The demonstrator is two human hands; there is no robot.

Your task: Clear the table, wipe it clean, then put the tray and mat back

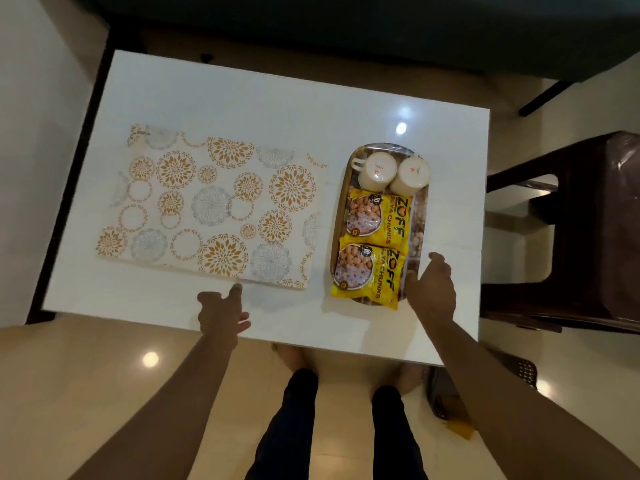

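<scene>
A white table [263, 109] holds a white mat [214, 206] printed with gold and grey flower circles on its left half. To the right lies an oval tray [421, 216] carrying two upturned white cups [377, 169] and two yellow snack packets [375, 249]. My left hand [223, 311] hovers with relaxed fingers at the mat's near edge, one fingertip reaching that edge. My right hand [433, 287] is spread beside the tray's near right rim and holds nothing; whether it touches the rim is unclear.
A dark brown chair [588, 230] stands against the table's right side. A dark sofa [381, 26] runs along the far side. A basket [446, 396] sits on the floor under the table's near right corner. My legs stand at the near edge.
</scene>
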